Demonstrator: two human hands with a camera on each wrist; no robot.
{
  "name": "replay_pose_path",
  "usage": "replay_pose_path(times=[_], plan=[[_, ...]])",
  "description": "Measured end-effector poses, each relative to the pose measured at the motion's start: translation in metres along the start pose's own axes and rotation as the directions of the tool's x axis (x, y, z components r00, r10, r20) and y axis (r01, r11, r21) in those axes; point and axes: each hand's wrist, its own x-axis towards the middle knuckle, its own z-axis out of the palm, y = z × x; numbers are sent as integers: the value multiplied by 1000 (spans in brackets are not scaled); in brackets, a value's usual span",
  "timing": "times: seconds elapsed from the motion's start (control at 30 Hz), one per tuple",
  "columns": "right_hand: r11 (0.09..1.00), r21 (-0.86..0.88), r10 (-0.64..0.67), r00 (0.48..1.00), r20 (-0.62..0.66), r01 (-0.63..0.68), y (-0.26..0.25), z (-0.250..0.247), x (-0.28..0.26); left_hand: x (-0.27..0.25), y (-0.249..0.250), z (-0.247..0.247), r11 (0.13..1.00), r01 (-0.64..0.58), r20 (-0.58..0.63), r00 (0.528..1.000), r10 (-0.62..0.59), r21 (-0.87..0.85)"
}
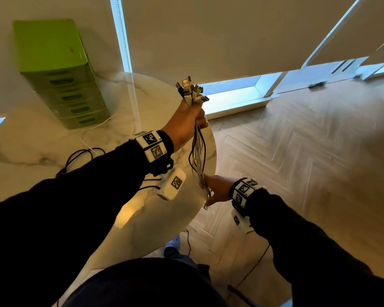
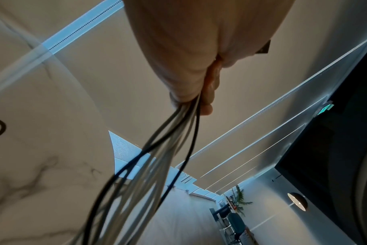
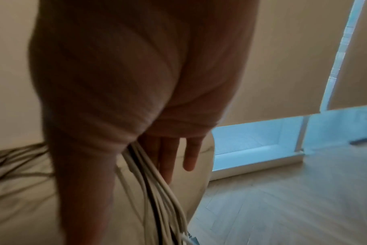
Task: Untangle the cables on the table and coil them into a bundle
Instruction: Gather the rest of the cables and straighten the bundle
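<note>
Cables [image 1: 197,151]: one bunch, white and black, held in the air over the round marble worktop [image 1: 160,218] edge. Left hand [image 1: 187,121]: fist clamped just below the plugs [image 1: 191,90]. Right hand [image 1: 217,189]: lower on the strands, fingers [image 3: 168,159] straight alongside them.

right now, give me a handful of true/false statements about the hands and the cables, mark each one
1. The left hand grips the cables just below their plugs. True.
2. The plugs point down at the floor. False: they stick up out of the fist.
3. The right hand is on the cables lower down. True.
4. The cables lie flat on the table. False: they hang between the two hands by the table's edge.
5. The green box is in the right hand. False: it stands on the table by the wall.
</note>
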Motion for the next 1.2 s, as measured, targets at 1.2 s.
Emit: replay_pose_path(times=[1.2], plan=[[229,823,452,692,-562,519,18,-144,-161,20,-127,112,676,-147,373,905,-203,722]])
